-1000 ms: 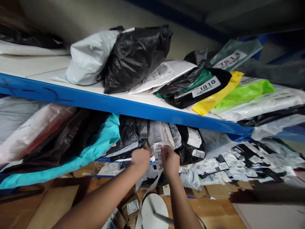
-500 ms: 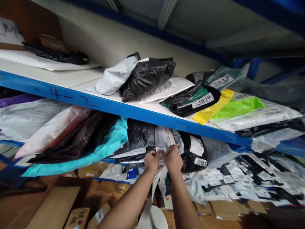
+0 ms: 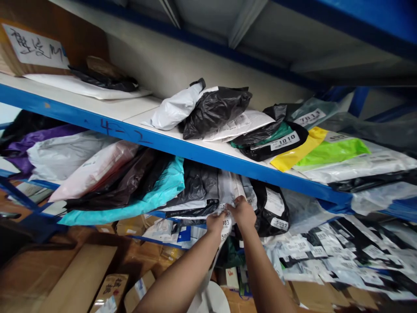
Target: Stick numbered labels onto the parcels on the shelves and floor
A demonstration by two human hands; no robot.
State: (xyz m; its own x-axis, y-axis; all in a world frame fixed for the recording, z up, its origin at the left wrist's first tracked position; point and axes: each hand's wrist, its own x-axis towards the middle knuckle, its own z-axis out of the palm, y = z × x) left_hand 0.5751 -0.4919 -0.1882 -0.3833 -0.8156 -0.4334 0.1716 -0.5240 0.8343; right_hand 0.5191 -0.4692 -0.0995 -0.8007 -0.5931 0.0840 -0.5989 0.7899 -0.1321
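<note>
My left hand and my right hand are close together at the lower shelf, fingers pinched on a strip of white number labels. The strip hangs down between my forearms towards a round white thing at the bottom. Numbers beginning with 50 show on the labels. Just behind my hands stand upright grey parcel bags. Right of them, a black parcel bag carries a label reading 5007. A turquoise bag lies to the left.
A blue shelf beam crosses above my hands. On the upper shelf lie a black bag, a yellow bag and a cardboard box. Many labelled parcels fill the lower right. Flat cardboard lies on the floor.
The view has swung a little left, so the shelves sit further right in the picture. Both hands stay pinched on the label strip, slightly lower and further right in the picture; fewer labels show below them.
</note>
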